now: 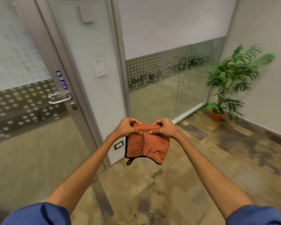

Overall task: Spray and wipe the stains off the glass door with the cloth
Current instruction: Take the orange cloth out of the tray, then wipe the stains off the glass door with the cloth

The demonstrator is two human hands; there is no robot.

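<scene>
Both my left hand (128, 128) and right hand (165, 129) pinched the cloth (150, 147) by its top edge, and it hung before me, the door (31, 151) at left. With nothing to spray with in sight, I judged a dry wipe might only smear the glass.

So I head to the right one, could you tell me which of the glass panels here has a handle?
The leftmost glass panel: it alone carries a lever handle; the others have none.

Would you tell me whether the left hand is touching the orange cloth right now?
Touching. The head view shows the left hand pinching the top edge of the orange cloth, thumb pressed on the fabric.
</scene>
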